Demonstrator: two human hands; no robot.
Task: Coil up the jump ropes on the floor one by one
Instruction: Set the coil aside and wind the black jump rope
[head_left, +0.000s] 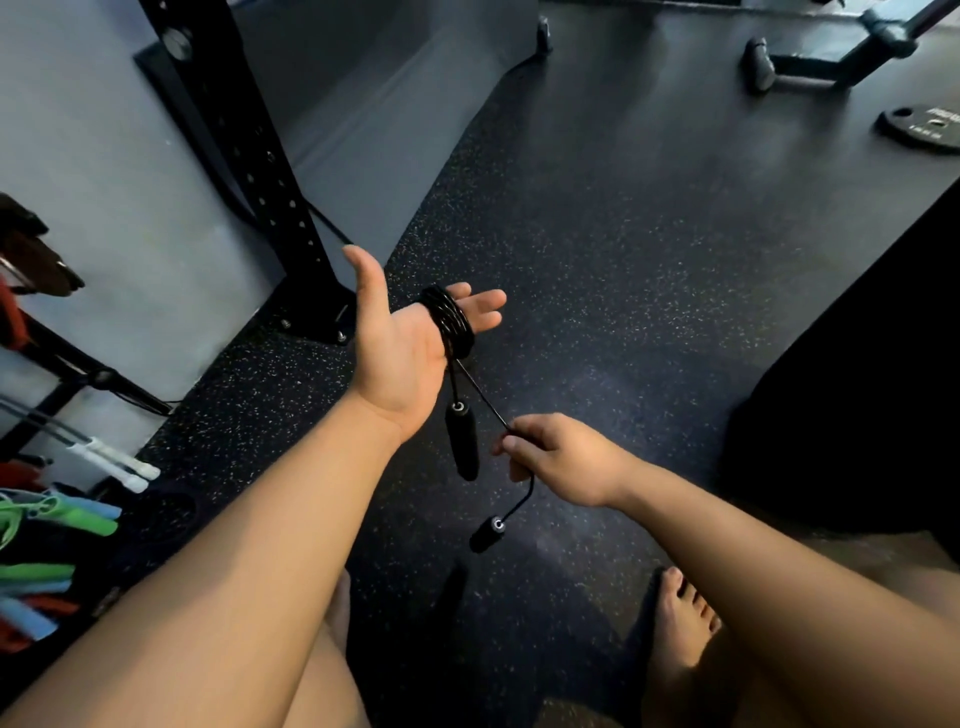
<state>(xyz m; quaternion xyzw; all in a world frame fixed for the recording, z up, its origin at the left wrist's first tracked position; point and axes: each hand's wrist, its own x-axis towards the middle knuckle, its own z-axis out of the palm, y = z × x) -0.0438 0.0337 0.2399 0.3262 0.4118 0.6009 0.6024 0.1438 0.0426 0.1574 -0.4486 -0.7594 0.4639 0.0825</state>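
Fingers (485, 306) of the left hand (400, 358) are straight and side by side, thumb spread away, palm up. I see the black jump rope (449, 322) wound in several tight loops round those fingers, off the floor; they don't curl on it. Fingertips (511, 441) of the right hand (563, 460) pinch the rope's free strand below the coil, near the left wrist. One black handle (462, 441) hangs under the left palm, and the second handle (487, 535) dangles below the right hand. Speckled rubber floor (597, 260) beneath. Far left: white rope handles (117, 462) and green and blue handles (78, 514), near a black rack upright (249, 156). Weight plate (922, 127) far right.
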